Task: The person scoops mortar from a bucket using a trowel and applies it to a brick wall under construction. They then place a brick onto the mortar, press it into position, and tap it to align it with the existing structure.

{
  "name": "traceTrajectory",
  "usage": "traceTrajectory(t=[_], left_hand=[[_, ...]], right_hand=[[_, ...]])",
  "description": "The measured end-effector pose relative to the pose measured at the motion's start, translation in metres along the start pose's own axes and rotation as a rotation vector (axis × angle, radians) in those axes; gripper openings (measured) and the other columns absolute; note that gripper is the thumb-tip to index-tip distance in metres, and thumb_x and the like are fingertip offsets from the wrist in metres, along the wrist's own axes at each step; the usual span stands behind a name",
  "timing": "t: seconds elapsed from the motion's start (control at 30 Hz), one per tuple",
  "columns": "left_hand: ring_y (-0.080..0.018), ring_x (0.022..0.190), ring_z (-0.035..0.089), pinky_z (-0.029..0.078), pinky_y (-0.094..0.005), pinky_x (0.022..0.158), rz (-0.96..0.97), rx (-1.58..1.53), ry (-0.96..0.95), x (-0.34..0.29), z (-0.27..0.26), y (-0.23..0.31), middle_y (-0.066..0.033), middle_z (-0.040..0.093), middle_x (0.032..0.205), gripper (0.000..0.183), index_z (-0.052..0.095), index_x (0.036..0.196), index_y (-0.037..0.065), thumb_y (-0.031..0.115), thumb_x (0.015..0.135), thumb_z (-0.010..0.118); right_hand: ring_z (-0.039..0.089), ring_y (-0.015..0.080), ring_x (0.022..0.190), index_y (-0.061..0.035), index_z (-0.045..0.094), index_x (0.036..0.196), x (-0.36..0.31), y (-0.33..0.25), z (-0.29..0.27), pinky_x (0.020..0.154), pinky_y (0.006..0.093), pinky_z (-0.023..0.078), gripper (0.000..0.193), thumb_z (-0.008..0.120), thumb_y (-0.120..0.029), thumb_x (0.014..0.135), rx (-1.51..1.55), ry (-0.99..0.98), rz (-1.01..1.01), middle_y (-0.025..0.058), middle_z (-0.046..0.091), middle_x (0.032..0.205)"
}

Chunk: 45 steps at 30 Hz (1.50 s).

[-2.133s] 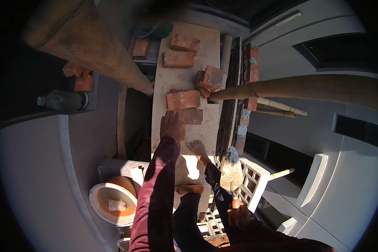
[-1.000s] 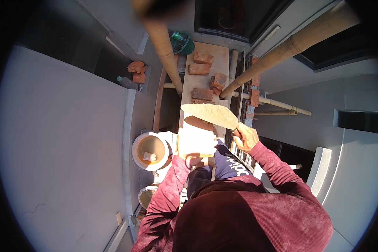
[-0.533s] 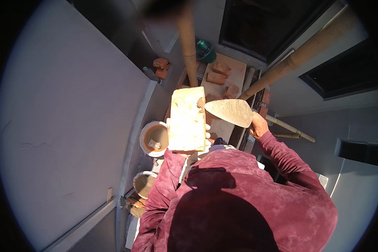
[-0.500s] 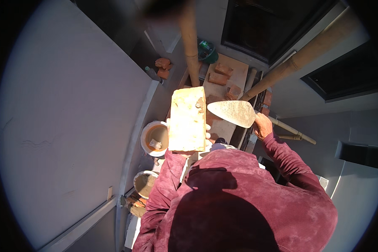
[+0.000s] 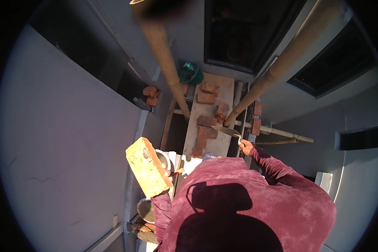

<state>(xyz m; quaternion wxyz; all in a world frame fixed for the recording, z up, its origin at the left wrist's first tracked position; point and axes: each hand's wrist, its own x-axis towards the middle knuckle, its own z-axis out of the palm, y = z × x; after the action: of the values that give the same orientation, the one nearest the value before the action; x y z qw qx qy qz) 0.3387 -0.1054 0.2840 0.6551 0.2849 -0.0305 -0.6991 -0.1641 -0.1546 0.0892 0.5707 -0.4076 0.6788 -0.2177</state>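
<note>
A sunlit orange brick is in my left hand, which grips it from below and along its right side. The brick leans to the left, with a dark patch near its upper end. Most of that hand is hidden behind it. My right hand is closed round the handle of a pointed trowel. The blade reaches left over the plank, its flat face seen nearly edge-on. Partly covered by the held brick is a pale bucket; a second bucket stands below it, beside my left sleeve.
Several bricks lie on a wooden plank ahead. A green bucket stands at its far left. Bamboo poles rise on both sides. Broken bricks and a bottle rest on the left ledge. A grey wall fills the left.
The brick has moved left and down and now tilts. The trowel has dropped lower and turned from face-on to nearly edge-on. More of the plank and its bricks shows.
</note>
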Motion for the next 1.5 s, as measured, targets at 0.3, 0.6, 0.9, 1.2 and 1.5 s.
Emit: traceTrajectory(t=[0.3, 0.6, 0.9, 1.2, 1.5], left_hand=[[-0.0466, 0.116, 0.055, 0.047, -0.0643, 0.095, 0.38, 0.024, 0.605, -0.121, -0.087, -0.019, -0.0265, 0.051, 0.134, 0.1, 0.034, 0.146, 0.001, 0.071, 0.079, 0.059], [-0.044, 0.118, 0.055, 0.046, -0.0624, 0.097, 0.478, 0.015, 0.829, -0.158, -0.085, -0.059, -0.0239, 0.052, 0.134, 0.094, 0.036, 0.145, 0.003, 0.066, 0.08, 0.061], [-0.0415, 0.119, 0.055, 0.045, -0.0606, 0.099, 0.514, -0.042, 0.871, -0.147, -0.074, -0.116, -0.0213, 0.053, 0.135, 0.089, 0.037, 0.145, 0.004, 0.061, 0.082, 0.062], [-0.0389, 0.121, 0.054, 0.044, -0.0587, 0.101, 0.842, -0.264, 1.023, -0.236, -0.068, -0.185, -0.0188, 0.054, 0.135, 0.084, 0.039, 0.145, 0.006, 0.056, 0.083, 0.064], [-0.0363, 0.123, 0.054, 0.044, -0.0569, 0.103, 1.268, -0.458, 1.111, -0.367, -0.051, -0.229, -0.0162, 0.055, 0.136, 0.079, 0.04, 0.145, 0.007, 0.052, 0.085, 0.066]], right_hand=[[0.058, 0.0205, 0.054, -0.0118, 0.067, 0.083, 0.044, 0.107, -0.063, 0.048, 0.0359, 0.046, 0.013, 0.07, -0.025, 0.083, -0.43, -0.221, 0.589, 0.006, 0.061, 0.064], [0.054, 0.0196, 0.054, -0.0105, 0.065, 0.076, 0.103, -0.03, 0.022, 0.047, 0.0385, 0.041, 0.017, 0.071, -0.026, 0.081, -0.594, -0.48, 0.216, 0.0028, 0.055, 0.06], [0.059, 0.0258, 0.062, -0.0076, 0.066, 0.093, 0.196, -0.071, 0.083, 0.057, 0.0415, 0.047, 0.042, 0.052, -0.047, 0.094, -0.807, -0.506, 0.012, 0.0095, 0.06, 0.067], [0.058, 0.0258, 0.062, -0.0093, 0.068, 0.087, 0.211, -0.057, 0.099, 0.057, 0.0416, 0.045, 0.036, 0.059, -0.044, 0.087, -1.015, -0.734, -0.078, 0.0075, 0.064, 0.071], [0.058, 0.0268, 0.064, -0.0073, 0.065, 0.093, 0.176, -0.104, 0.089, 0.059, 0.043, 0.046, 0.029, 0.062, -0.034, 0.083, -1.091, -0.728, -0.021, 0.0089, 0.064, 0.076]])
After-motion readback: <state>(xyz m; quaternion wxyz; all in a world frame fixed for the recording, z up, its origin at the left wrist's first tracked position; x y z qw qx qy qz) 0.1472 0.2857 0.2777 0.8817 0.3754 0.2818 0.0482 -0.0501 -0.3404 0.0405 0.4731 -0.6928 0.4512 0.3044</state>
